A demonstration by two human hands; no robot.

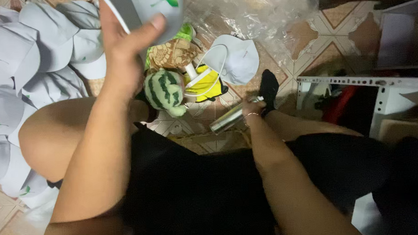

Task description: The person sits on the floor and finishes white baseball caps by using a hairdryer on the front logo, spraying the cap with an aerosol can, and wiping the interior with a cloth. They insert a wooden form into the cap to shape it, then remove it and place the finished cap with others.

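Black cloth (197, 192) over the person's lap fills the near middle, with a bare knee (56, 132) at the left; both forearms reach away from it toward the far side.

Left hand (123, 41) is raised at the far left of centre; its thumb presses across the front of a white cap (161, 5) with a small green sprout mark, and the rest of the fingers sit behind the cap, so the hand is clamped on it; the cap is held at the top edge of the view, above the toys.

Right hand (251, 110) is lower, right of centre, curled shut around the far end of a silver cylinder (227, 119); the cylinder slants down to the left, its open end just above the tiled floor (340, 20).

Between the two hands lie a round green striped plush (164, 91), a brown patterned plush (174, 54) just beyond it, and a yellow toy (205, 83) with a white part to the right; a white face mask (237, 61) rests against the yellow toy; clear plastic wrap (261, 13) spreads beyond the mask.

A pile of like caps (26, 59) covers the far left; a black sock (269, 90) shows just beyond the right hand; a white metal frame (351, 82) stands at the right.
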